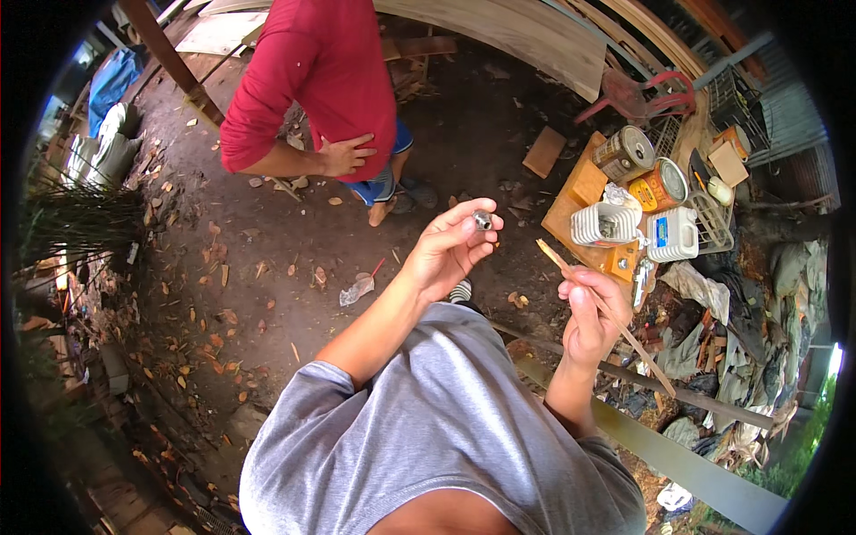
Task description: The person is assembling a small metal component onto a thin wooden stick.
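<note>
Between the thumb and fingers of my left hand is a small, shiny metal cylinder with a dark hole in its end; its exact kind is too small to make out. My right hand pinches a thin wooden stick. One end of the stick rises past my fingers toward the metal piece, and a gap stays between the two. The long end slants down to the right, past my wrist. Both hands are held up in front of my grey shirt.
At the right, a wooden board bears paint cans, a cut white plastic container and a white jug. A red plastic chair stands behind. A person in a red shirt stands ahead. Leaves litter the dirt floor.
</note>
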`<state>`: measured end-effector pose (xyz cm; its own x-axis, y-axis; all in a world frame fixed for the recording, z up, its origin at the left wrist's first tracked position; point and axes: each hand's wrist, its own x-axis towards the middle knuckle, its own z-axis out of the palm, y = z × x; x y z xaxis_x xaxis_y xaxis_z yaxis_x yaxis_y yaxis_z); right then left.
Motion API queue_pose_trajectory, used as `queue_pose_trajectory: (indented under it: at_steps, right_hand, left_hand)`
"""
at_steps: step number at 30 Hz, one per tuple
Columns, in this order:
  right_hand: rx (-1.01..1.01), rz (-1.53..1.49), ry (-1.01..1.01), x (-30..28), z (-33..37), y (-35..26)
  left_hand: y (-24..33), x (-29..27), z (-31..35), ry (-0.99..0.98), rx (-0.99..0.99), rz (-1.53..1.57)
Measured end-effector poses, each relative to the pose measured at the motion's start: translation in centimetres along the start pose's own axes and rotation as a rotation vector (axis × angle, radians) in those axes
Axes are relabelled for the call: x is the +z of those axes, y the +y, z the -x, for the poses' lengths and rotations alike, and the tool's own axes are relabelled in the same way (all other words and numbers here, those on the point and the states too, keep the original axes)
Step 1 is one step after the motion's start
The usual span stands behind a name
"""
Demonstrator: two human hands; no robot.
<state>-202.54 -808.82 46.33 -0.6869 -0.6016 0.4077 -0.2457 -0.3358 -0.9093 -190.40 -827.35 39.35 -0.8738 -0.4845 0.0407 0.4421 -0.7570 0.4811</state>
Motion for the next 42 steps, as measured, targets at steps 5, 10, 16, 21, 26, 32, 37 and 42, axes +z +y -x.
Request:
queue_pose_trajectory:
  at_steps: [5,10,16,21,26,32,37,42]
  right_hand:
    - [0.016,-0.006,-0.001,0.1,0.3,0.1]
    - [0.023,-0.009,-0.013,-0.1,0.4,-0.3]
    - [0.021,0.042,-0.009,-0.7,0.8,-0.4]
    - [0.060,0.114,0.022,-1.9,1.2,-0.3]
    - [0.098,0.339,-0.054,-4.6,1.4,-0.8]
    - [0.122,0.442,-0.098,-6.8,2.1,-2.4]
    - [0.072,0.505,-0.168,-7.2,2.5,-3.0]
    - [0.048,0.531,-0.213,-7.7,2.6,-3.4]
  left_hand:
    - [-1.1,-0.2,-0.1,-0.124,-0.177,0.465]
    - [-1.8,0.3,0.1,-0.108,-0.219,0.463]
    - [-3.0,0.5,0.1,-0.099,-0.251,0.449]
    - [-5.0,-0.1,-0.2,-0.115,-0.357,0.516]
    - [-7.1,-0.2,-0.2,-0.077,-0.470,0.514]
    - [-8.9,0.1,-0.1,-0.101,-0.584,0.485]
    - [-10.2,0.2,0.1,-0.112,-0.652,0.448]
    - [-11.1,0.4,0.1,-0.123,-0.696,0.400]
